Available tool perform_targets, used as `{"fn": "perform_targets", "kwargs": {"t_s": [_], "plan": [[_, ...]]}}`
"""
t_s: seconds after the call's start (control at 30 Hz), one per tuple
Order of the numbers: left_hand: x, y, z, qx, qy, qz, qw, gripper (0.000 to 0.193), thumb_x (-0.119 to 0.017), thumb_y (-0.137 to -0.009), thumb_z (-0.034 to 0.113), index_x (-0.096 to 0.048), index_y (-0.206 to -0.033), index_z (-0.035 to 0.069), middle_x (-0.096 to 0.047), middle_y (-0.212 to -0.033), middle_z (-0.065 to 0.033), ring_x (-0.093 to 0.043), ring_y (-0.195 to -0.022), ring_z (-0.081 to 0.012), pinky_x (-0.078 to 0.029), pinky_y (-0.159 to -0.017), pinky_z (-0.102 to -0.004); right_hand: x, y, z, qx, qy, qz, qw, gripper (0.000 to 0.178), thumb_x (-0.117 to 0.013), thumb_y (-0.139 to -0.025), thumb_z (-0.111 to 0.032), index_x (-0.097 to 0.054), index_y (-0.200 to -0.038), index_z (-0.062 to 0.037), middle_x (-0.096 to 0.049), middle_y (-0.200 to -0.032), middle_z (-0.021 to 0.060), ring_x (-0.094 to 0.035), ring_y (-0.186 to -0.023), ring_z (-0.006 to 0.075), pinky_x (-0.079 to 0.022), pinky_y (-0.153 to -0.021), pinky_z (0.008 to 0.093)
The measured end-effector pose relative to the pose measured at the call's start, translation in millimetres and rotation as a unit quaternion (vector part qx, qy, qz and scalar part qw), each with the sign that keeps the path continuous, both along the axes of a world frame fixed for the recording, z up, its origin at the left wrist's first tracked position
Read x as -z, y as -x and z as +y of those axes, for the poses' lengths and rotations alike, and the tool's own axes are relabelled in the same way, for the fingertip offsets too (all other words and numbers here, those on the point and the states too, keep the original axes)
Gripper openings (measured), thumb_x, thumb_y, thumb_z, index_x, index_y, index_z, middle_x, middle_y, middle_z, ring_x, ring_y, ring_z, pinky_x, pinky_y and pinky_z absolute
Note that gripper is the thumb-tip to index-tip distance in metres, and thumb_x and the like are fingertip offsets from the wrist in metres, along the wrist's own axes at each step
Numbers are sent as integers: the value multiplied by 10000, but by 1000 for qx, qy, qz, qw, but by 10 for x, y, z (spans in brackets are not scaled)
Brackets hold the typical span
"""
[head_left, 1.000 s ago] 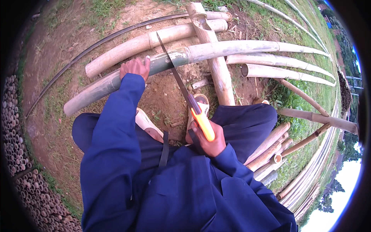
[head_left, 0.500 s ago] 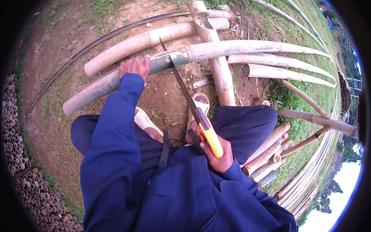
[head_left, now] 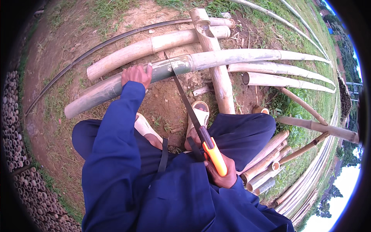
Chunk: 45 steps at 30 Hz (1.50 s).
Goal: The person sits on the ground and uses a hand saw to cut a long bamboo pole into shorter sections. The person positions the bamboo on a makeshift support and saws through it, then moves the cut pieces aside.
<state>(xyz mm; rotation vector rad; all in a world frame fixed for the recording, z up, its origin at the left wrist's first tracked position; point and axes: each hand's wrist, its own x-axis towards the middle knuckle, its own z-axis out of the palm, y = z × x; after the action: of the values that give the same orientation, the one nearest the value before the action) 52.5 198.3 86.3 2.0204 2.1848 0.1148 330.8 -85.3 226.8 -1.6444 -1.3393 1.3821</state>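
A long bamboo pole (head_left: 228,57), greenish toward its left part and pale on the right, lies across in front of me over an upright bamboo post (head_left: 221,79). My left hand (head_left: 136,74) is wrapped over the green part, thumb up. In my right hand (head_left: 223,170) is a hand saw (head_left: 188,105) with an orange and dark handle, held close to my lap. Its thin dark blade slants up and left across the pole, just right of my left hand. Where it crosses, the bark is scraped pale. I cannot tell how deep the blade sits.
Behind the pole lie another bamboo length (head_left: 135,53) and a dark curved strip (head_left: 91,47). More cut bamboo pieces (head_left: 266,162) are piled by my right knee. At the right stands a bamboo frame (head_left: 320,125). Stacked bamboo ends (head_left: 38,193) fill the far left.
The saw and my right hand have drawn back toward my lap, with the blade still across the pole. My left hand keeps its hold. The whole view has shifted slightly.
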Motion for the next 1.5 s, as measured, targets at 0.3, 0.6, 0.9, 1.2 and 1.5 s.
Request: {"fn": "perform_targets", "kwargs": {"t_s": [0.3,0.6,0.9,1.2,1.5], "plan": [[-54,-8,51,1,-2,-3,1000,582,-430,-1007,508,-745,-928,24,-733,-922,-228,-709,-913,-371,-492,-919,-470,882,506,1430,-1,-79,-45,996,182,-724,-902,-125,-634,-932,31,-631,-691,144,-619,-620,212,-495,-617,380],[-40,1,-8,-10,6,10,1000,581,-426,-1015,506,-741,-919,28,-735,-907,-220,-711,-908,-365,-500,-901,-471,438,82,231,-4,-39,8,999,129,-693,-910,-42,-672,-1027,7,-698,-773,135,-719,-761,215,-541,-690,334],[-39,36,115,-2,-24,3,1000,594,-419,-1008,519,-754,-941,32,-730,-895,-234,-707,-911,-375,-500,-894,-472,892,375,981,10,-101,4,995,123,-711,-929,-77,-621,-925,7,-571,-713,9,-509,-646,91,-445,-602,292],[-12,-82,46,-9,7,2,1000,578,-436,-1005,510,-752,-934,31,-730,-899,-235,-707,-925,-376,-497,-915,-468,1012,399,1015,40,-115,-50,991,181,-726,-891,-126,-633,-907,28,-634,-706,197,-630,-625,337,-489,-618,417],[1,42,0,-13,13,-1,1000,568,-434,-1003,505,-750,-950,37,-731,-918,-237,-709,-940,-369,-484,-937,-478,388,230,437,16,-53,18,998,160,-721,-892,-76,-659,-1009,13,-669,-770,135,-648,-682,231,-528,-699,345]]}}
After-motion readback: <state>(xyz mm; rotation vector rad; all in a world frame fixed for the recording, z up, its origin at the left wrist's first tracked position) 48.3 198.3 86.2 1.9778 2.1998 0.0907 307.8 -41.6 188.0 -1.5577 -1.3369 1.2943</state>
